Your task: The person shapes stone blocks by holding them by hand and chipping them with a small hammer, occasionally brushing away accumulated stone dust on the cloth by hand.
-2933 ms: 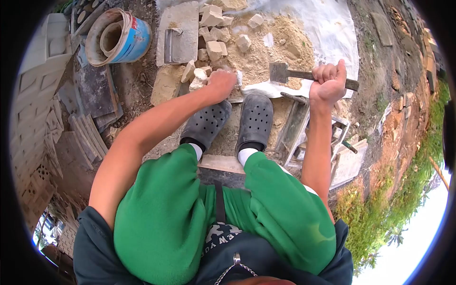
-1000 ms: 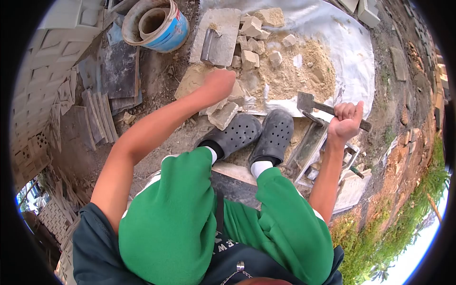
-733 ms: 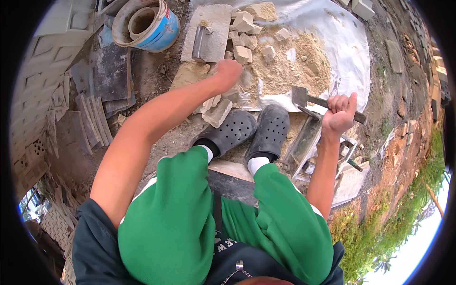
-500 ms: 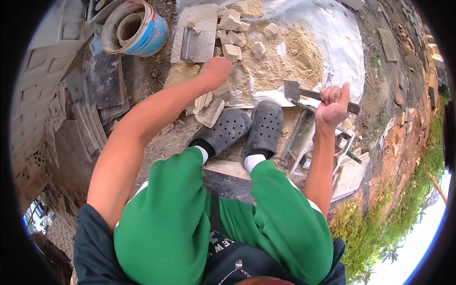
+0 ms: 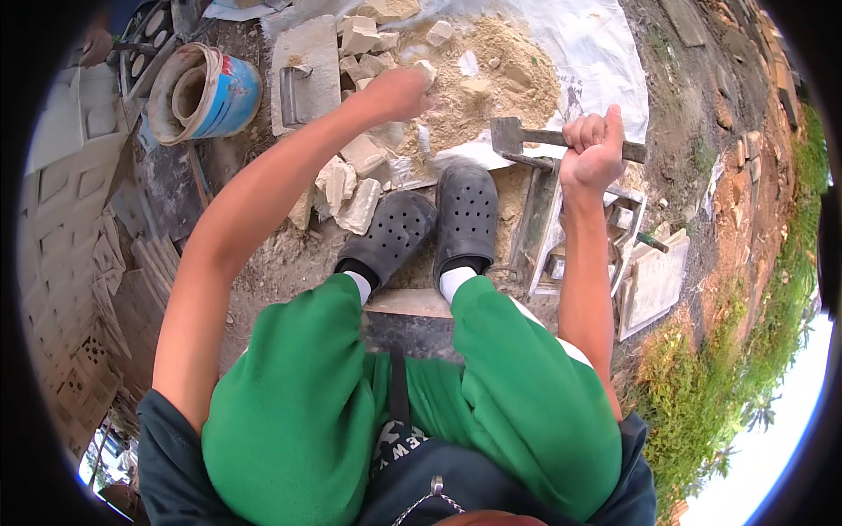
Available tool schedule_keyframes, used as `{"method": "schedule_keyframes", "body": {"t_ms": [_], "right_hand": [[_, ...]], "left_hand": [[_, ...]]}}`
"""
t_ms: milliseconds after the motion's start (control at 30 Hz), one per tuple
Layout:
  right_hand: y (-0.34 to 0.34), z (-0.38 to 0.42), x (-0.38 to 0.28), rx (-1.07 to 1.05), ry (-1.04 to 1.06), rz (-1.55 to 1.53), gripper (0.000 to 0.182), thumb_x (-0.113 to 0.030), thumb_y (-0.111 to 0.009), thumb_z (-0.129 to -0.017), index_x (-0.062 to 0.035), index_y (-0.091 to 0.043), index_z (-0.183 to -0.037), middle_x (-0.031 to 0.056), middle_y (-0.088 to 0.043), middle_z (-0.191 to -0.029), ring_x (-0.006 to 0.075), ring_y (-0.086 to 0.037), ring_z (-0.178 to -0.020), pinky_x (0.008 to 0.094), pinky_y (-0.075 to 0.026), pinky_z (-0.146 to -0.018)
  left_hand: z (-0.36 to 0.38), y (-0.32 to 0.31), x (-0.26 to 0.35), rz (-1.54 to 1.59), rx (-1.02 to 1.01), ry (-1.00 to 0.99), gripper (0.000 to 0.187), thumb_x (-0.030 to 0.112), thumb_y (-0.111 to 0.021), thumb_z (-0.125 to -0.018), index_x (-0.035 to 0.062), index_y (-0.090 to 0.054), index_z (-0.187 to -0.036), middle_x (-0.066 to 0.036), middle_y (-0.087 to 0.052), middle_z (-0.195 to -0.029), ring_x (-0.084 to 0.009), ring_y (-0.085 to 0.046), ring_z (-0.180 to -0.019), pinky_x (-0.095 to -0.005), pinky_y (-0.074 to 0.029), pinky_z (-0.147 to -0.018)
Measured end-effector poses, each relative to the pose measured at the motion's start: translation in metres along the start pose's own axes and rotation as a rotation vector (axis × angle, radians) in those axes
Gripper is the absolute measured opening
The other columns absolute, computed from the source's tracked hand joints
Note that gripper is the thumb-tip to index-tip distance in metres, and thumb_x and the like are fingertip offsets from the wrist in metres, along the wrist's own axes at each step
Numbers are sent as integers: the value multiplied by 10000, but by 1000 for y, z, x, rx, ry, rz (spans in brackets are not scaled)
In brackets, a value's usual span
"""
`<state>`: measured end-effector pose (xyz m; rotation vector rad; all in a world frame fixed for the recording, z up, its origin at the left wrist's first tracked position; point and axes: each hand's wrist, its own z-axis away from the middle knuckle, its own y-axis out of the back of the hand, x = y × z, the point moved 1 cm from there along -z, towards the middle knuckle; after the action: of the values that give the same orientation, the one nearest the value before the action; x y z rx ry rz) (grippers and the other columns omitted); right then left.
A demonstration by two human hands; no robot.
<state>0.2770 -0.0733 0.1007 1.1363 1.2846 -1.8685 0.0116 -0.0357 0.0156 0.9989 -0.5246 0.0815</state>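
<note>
Over sandy rubble [image 5: 504, 54], the left hand [image 5: 402, 94] has reached farther forward.

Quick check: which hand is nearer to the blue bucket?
Left. The left hand is over the broken stones, right of the blue bucket in the view; the right hand, gripping the hammer, is farther right.

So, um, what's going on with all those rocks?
The person's right grip holds a hammer. The left grip is by the broken stones, with a pale chunk just beside it; whether it's held is hard to tell. Sandy rubble lies on a white sheet in front of the grey clogs.
</note>
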Motion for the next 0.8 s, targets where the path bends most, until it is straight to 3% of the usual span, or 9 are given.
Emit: {"method": "schedule_keyframes", "body": {"t_ms": [100, 233, 300, 433, 633, 700, 733, 800], "right_hand": [[3, 0, 2, 13, 3, -18, 519, -225, -484, -1000, -139, -268, -536, -17, -238, -492, 129, -218, -451, 317, -220, -477], [3, 1, 3, 7, 27, -27, 517, -201, -503, -995, -132, -281, -532, -24, -244, -494, 127, -223, -448, 322, -220, -471], [5, 1, 4, -2, 27, -34, 518, -196, -502, -996, -133, -282, -532, -26, -243, -492, 125, -219, -447, 317, -214, -468], [8, -2, 5, -22, 22, -57, 520, -189, -494, -1001, -137, -281, -529, -30, -236, -488, 118, -208, -446, 305, -201, -464], [7, -4, 4, 47, 32, -46, 533, -194, -512, -994, -148, -277, -518, -43, -247, -479, 103, -197, -440, 297, -189, -453], [6, -4, 5, 24, 41, -46, 532, -194, -516, -992, -149, -279, -518, -45, -248, -476, 102, -192, -436, 297, -187, -451], [5, -6, 6, 22, 46, -51, 532, -194, -517, -992, -149, -280, -518, -45, -247, -474, 101, -190, -434, 298, -186, -448], [7, -7, 5, 23, 52, -50, 531, -194, -517, -991, -149, -281, -517, -44, -246, -473, 101, -187, -431, 299, -185, -446]], "left_hand": [[21, -24, 1, -215, -181, 121, 374, 302, -741, -752, -16, -661, -933, -228, -681, -875, -367, -672, -866, -466, -520, -803], [54, -72, -14, -295, -227, 22, 385, 273, -750, -730, -2, -648, -980, -217, -665, -954, -358, -653, -925, -467, -514, -803], [74, -83, -14, -456, -15, -143, 401, 224, -747, -705, 14, -625, -1024, -196, -633, -1019, -344, -623, -981, -472, -504, -810], [83, -99, -19, -397, 75, -170, 378, 154, -687, -729, 37, -600, -1078, -172, -606, -1067, -320, -600, -1012, -467, -491, -826], [73, -99, -25, -348, -108, -57, 125, 84, -578, -801, 39, -650, -893, -134, -634, -989, -321, -605, -993, -457, -485, -808], [81, -102, -24, -293, 116, -140, 101, 92, -570, -809, 26, -646, -806, -135, -638, -953, -322, -612, -954, -457, -494, -784], [81, -102, -28, -300, 119, -145, 101, 92, -570, -809, 26, -646, -806, -135, -638, -953, -322, -612, -954, -457, -494, -784], [85, -102, -33, -162, 311, -222, 71, 88, -587, -819, 32, -631, -820, -128, -631, -936, -312, -610, -914, -448, -489, -775]]}}
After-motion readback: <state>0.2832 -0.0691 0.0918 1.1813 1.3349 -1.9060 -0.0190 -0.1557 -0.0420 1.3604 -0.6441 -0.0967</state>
